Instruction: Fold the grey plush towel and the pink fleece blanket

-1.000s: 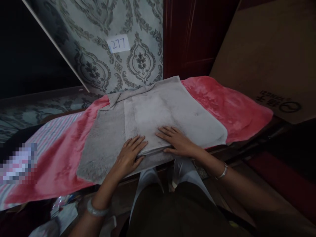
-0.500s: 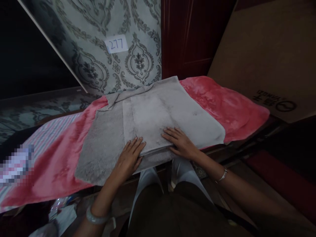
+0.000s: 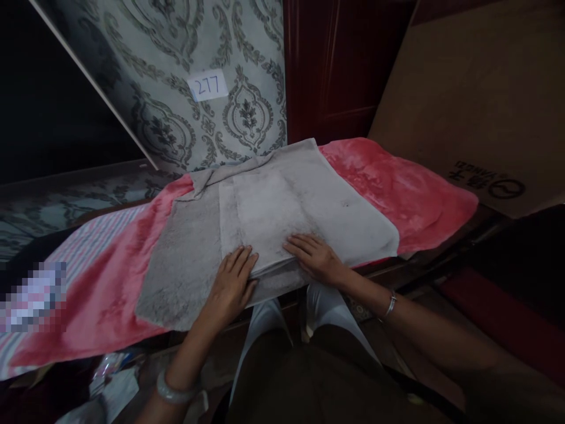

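2 hands (image 3: 227, 291) (image 3: 321, 262) on gry cloth (image 3: 267, 203); 1 bracelet (image 3: 171, 391) (image 3: 391, 303) ea.

Right hand (image 3: 320, 260) shifted along gray cloth (image 3: 269, 203)

Since a second ago, the right hand has moved farther right on the cloth, and its fingers (image 3: 304, 244), spread apart then, now lie closer together.

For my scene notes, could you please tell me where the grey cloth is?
In the head view, the grey cloth lies mid-picture on the pink fabric, with the left hand and right hand resting on it.
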The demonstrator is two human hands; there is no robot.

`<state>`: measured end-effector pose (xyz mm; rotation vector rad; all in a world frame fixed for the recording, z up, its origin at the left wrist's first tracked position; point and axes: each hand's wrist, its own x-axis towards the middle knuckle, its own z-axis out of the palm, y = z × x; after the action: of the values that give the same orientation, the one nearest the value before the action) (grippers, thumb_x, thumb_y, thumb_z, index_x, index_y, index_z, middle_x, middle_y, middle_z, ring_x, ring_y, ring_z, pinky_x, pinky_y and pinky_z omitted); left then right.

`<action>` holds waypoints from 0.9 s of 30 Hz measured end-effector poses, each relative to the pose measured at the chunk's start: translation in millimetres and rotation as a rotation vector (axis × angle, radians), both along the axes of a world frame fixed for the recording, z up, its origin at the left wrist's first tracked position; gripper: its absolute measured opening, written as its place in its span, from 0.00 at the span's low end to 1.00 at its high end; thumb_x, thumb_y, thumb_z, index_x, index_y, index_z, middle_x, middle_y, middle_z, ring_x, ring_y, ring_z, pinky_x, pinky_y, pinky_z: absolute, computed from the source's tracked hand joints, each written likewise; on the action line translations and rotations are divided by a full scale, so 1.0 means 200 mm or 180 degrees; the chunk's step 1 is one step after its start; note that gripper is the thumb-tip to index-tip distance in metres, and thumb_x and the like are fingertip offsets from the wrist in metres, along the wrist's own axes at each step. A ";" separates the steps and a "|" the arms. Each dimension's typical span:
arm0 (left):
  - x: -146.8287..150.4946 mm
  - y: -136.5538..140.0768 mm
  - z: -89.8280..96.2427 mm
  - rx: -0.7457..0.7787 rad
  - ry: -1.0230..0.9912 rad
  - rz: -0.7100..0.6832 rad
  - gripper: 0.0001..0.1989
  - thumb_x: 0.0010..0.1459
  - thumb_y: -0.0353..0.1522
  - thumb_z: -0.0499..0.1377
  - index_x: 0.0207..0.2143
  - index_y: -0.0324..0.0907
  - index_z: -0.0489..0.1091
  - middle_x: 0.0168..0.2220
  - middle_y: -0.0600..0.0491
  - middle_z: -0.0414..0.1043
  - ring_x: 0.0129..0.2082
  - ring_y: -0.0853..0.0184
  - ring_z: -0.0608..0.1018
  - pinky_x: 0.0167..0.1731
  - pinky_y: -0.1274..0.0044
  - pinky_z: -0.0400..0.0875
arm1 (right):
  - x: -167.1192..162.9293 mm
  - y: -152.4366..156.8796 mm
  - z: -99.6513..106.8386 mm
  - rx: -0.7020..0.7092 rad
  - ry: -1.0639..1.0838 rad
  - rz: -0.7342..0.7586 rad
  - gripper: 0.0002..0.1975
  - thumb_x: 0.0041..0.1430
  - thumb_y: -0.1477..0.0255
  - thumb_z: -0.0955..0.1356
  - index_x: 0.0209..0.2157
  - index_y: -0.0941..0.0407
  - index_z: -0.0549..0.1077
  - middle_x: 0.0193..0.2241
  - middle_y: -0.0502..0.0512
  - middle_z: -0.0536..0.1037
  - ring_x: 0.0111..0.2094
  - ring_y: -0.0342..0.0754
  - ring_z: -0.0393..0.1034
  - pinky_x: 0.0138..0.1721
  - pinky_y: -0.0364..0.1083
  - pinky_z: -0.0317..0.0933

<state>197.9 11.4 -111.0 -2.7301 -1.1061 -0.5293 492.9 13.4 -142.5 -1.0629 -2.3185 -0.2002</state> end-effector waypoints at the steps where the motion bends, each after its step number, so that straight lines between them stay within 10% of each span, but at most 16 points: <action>1: 0.02 -0.01 0.01 0.0050 -0.0018 0.0039 0.27 0.63 0.32 0.56 0.65 0.40 0.62 0.66 0.38 0.64 0.67 0.50 0.65 0.63 0.55 0.64 | 0.00 0.01 0.02 0.0023 0.0024 0.0031 0.28 0.63 0.81 0.61 0.64 0.54 0.68 0.57 0.63 0.76 0.61 0.55 0.67 0.59 0.59 0.64; 11: 0.14 0.00 0.06 0.0279 0.0081 0.0463 0.25 0.61 0.32 0.58 0.61 0.37 0.66 0.55 0.37 0.72 0.56 0.49 0.71 0.53 0.58 0.68 | 0.00 0.04 0.18 -0.0136 0.0035 0.0080 0.26 0.62 0.80 0.62 0.61 0.56 0.70 0.50 0.62 0.78 0.51 0.53 0.72 0.51 0.53 0.66; 27: 0.11 0.03 -0.02 0.0785 -0.0019 0.0214 0.20 0.63 0.23 0.50 0.54 0.40 0.72 0.48 0.43 0.77 0.47 0.57 0.76 0.46 0.65 0.73 | 0.01 0.00 0.04 0.0148 -0.0015 -0.0159 0.32 0.57 0.84 0.63 0.63 0.56 0.68 0.57 0.64 0.75 0.60 0.55 0.67 0.58 0.59 0.64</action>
<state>219.8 18.2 -114.3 -2.4733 -1.0527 -0.6193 494.0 13.9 -135.5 -1.0991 -2.2817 -0.2751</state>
